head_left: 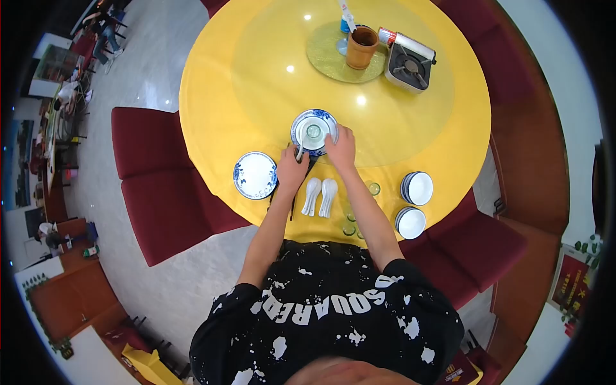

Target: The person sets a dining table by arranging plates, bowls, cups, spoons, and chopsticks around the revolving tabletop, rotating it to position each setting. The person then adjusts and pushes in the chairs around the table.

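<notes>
A blue-and-white plate rests on the table in front of me, bearing a small white bowl with a clear glass inside it. A white spoon leans at the bowl's left side. Its lower end is between the fingers of my left hand. My right hand is closed around the plate's right rim, thumb on the inner side. Under and beside my left forearm lie dark chopsticks, partly hidden. Left of that hand sits another blue-and-white plate.
White spoons are stacked near my body. Glasses stand partly behind my right forearm. Two stacks of bowls are at right. A brown container and portable gas stove stand farther back. Red chairs flank the yellow table.
</notes>
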A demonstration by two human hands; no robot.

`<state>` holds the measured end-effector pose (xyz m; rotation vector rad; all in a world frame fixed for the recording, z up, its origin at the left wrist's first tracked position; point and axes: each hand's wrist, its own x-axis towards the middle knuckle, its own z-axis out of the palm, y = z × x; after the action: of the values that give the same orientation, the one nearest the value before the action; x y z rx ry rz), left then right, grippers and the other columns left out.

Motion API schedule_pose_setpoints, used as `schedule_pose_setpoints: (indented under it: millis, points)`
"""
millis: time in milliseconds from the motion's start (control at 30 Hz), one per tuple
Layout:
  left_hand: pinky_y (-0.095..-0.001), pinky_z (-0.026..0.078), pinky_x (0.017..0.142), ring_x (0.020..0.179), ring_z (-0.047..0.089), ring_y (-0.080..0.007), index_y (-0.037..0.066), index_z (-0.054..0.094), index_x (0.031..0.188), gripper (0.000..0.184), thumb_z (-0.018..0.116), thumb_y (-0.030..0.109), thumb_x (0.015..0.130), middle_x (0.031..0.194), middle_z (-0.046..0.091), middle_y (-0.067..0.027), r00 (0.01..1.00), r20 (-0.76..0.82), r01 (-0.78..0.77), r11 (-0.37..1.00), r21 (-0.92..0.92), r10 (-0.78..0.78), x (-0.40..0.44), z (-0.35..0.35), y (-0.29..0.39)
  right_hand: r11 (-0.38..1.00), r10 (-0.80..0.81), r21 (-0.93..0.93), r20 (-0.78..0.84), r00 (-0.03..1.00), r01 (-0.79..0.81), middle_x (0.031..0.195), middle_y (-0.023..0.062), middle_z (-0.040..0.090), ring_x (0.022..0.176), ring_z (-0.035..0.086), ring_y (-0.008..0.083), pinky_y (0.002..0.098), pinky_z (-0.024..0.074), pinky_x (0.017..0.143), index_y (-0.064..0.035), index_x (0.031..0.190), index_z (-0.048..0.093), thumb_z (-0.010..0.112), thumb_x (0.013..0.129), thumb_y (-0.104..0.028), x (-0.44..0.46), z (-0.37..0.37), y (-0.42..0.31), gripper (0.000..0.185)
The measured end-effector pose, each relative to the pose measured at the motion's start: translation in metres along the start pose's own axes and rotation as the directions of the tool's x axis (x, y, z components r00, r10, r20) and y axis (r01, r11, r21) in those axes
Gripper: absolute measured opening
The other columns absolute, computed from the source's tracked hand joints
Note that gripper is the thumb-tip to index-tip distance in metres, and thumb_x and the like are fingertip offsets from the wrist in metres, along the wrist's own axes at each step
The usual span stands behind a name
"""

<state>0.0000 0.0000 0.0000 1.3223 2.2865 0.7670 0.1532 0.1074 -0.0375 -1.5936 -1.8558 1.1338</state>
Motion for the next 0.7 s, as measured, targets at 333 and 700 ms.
schedule_pose_setpoints:
  millis: [333,700]
  points:
    - [-0.0368,0.051,0.075,0.086,0.061,-0.0255,-0.001,0.053,0.131,0.05,0.067,0.021,0.088,0.117,0.06,-0.019,0.996,-0.055,-0.083,0.986,-0.143,0.076,-0.01,-0.003,0.01,0.799,0.11,-0.6,0.082,0.99,-0.039,0.161,0.0258,0.009,0.148,0.012,0.0431,0.0575,0.0212,0.116,0.0022,0.153,0.019,0.061,0.088,-0.038,-0.021,-0.037,0.05,0.087]
    - [-0.0439,0.045,0.093,0.105,0.056,-0.0356,-0.003,0.051,0.129,0.049,0.062,0.008,0.083,0.122,0.057,-0.023,0.966,-0.095,-0.256,0.946,-0.199,0.241,-0.041,0.02,-0.006,0.806,0.191,-0.58,0.07,0.979,-0.116,0.159,0.0249,0.019,0.146,0.019,0.0432,0.0552,0.026,0.115,0.0015,0.15,0.027,0.07,0.081,-0.04,-0.03,-0.077,0.064,0.092]
